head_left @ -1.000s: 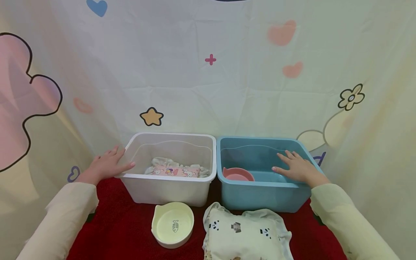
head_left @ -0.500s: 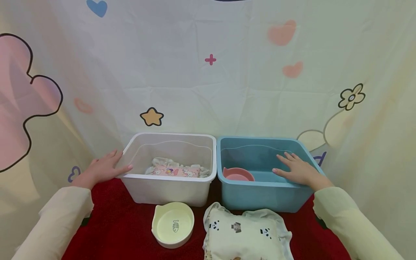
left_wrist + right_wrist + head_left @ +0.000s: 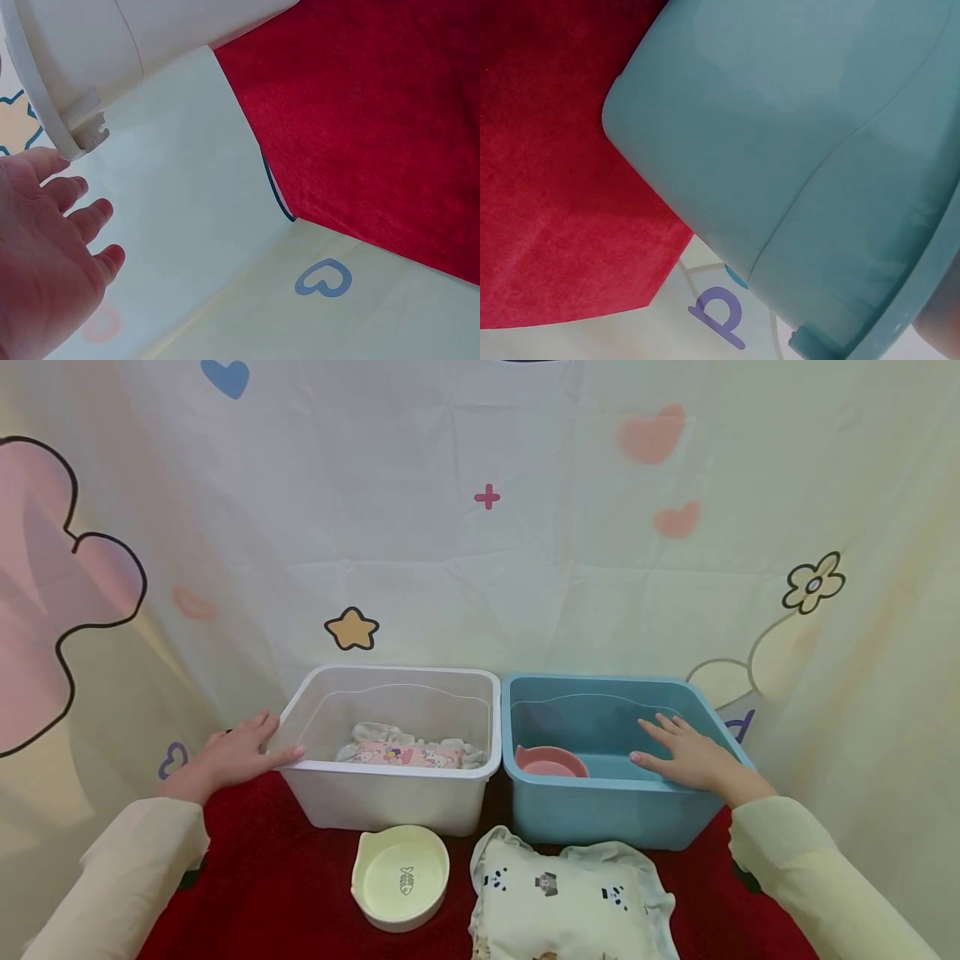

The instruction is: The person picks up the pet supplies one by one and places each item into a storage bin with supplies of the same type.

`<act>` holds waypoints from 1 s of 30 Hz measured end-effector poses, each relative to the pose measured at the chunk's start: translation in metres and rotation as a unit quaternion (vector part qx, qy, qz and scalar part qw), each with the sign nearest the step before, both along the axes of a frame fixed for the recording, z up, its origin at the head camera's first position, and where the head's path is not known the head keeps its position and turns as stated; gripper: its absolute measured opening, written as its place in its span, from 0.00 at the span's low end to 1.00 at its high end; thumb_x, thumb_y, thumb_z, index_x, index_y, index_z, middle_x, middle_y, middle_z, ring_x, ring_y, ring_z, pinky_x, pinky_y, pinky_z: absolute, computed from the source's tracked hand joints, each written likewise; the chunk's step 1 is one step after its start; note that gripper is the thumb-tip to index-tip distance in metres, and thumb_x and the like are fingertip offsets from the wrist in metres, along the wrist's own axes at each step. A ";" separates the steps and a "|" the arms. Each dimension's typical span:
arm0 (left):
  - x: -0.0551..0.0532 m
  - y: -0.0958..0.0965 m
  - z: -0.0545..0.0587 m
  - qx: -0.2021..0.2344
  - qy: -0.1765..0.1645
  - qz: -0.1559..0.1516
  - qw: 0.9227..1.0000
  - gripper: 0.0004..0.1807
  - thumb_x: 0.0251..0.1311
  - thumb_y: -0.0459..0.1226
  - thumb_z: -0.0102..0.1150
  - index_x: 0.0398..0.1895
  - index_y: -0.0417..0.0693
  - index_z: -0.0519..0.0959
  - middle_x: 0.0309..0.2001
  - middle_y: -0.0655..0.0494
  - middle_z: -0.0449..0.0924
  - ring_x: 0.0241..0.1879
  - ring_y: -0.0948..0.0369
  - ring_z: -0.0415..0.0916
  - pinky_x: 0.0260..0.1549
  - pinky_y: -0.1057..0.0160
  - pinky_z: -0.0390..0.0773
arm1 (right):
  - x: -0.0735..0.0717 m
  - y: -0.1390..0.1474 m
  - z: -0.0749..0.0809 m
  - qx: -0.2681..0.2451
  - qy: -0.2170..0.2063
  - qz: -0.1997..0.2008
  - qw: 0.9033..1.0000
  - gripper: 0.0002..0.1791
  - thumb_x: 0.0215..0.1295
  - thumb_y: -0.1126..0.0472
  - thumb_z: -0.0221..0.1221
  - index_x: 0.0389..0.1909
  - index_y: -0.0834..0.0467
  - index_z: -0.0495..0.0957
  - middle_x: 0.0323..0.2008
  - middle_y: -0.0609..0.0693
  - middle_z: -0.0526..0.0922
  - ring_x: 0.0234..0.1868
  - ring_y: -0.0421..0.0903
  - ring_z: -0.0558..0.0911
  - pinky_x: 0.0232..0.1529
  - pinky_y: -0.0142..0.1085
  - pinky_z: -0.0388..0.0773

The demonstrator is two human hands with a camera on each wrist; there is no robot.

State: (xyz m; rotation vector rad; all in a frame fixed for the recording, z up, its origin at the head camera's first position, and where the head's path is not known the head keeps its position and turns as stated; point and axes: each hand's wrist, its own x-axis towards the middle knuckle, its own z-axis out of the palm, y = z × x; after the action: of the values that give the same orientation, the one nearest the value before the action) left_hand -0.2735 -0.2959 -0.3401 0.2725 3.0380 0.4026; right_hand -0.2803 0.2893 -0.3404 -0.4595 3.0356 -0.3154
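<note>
Left grip (image 3: 236, 755) at white bin (image 3: 393, 800) on red cloth (image 3: 270, 885), curtain (image 3: 420, 527) behind.

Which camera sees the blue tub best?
The head view: it shows the blue tub from front and above, with a pink bowl inside. Right wrist shows just outer wall and rim; left wrist, none of it.

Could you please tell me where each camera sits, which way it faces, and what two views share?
Head: worn on the head, facing forward and down at the white bin and blue bin; the left hand, right hand and sleeves show.
Left wrist: on that wrist, facing the white bin's outside and the red cloth; part of the left hand shows.
Right wrist: on that wrist, facing the blue bin's outside; only a patch of skin, probably the right hand, shows.
Shared: both wrist views include the red cloth.
</note>
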 end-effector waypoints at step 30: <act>0.011 0.000 -0.003 0.000 0.015 -0.013 1.000 0.49 0.53 0.62 0.43 0.65 0.33 0.49 0.64 0.30 0.49 0.61 0.37 0.49 0.51 0.32 0.49 | 0.018 0.006 0.003 -0.031 -0.010 0.012 0.999 0.43 0.57 0.37 0.48 0.66 0.60 0.51 0.66 0.68 0.48 0.64 0.69 0.46 0.52 0.68 0.50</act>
State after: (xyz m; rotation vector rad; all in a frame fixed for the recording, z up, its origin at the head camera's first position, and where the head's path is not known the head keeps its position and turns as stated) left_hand -0.2629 -0.2955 -0.3435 0.3219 3.0604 0.3997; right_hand -0.2623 0.2957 -0.3377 -0.4945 3.0061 -0.4103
